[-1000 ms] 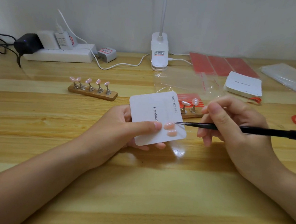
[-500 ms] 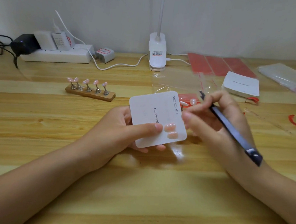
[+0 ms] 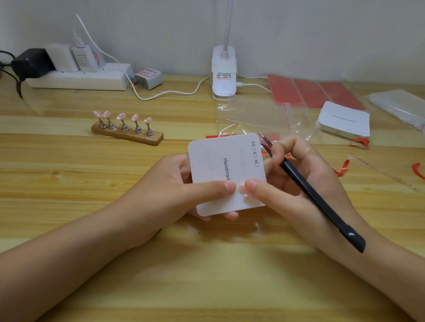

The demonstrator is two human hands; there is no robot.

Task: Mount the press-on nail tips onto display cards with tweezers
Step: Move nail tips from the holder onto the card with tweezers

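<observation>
My left hand [image 3: 179, 183] holds a white display card [image 3: 221, 161] printed "Handmade", thumb on its face and fingers underneath. My right hand [image 3: 295, 186] holds black tweezers [image 3: 312, 193] slanted across the palm, tips pointing up past the card's top right corner. The right thumb presses on the card's lower right part and covers the pink nail tips stuck there. A wooden stand [image 3: 126, 133] with several pink nail tips [image 3: 121, 116] on metal pegs sits to the left on the table.
A stack of white cards [image 3: 343, 121] lies at the right rear, beside red adhesive sheets [image 3: 311, 92] and clear plastic bags [image 3: 254, 118]. A clip lamp [image 3: 224, 73], a power strip [image 3: 79, 78] with chargers and cables stand along the wall. Red tape scraps [image 3: 424, 173] lie at the right.
My right hand swung the tweezers from pointing at the card's nail tips to lying back across the palm. Its thumb then came down onto the nail tips on the card.
</observation>
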